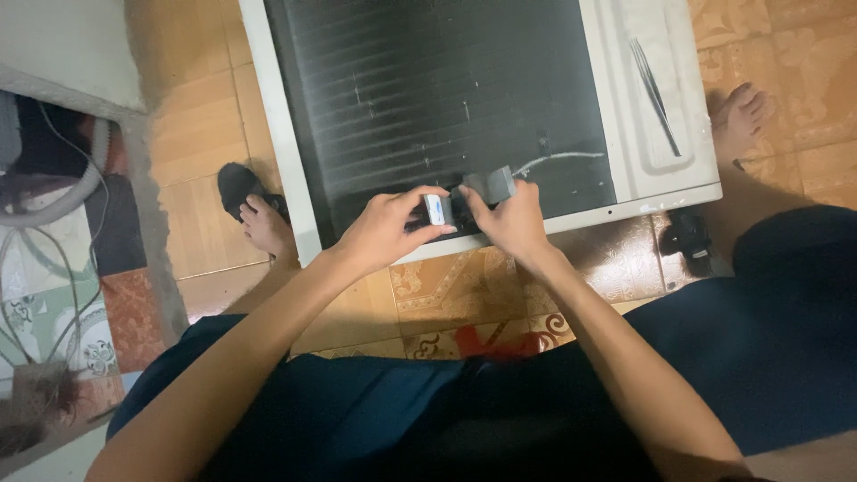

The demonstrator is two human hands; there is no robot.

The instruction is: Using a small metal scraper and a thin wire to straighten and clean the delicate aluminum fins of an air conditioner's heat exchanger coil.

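left hand grasps small silver-blue block | right hand grasps grey rectangular part | over dark finned coil panel near edge, white frame

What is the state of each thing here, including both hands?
Left hand: pinching a small silver part.
Right hand: gripping a grey block.
White unit: lying flat on the floor, dark fins exposed.
Tweezers: lying loose on the unit's white side.
White wire: lying loose across the fins.
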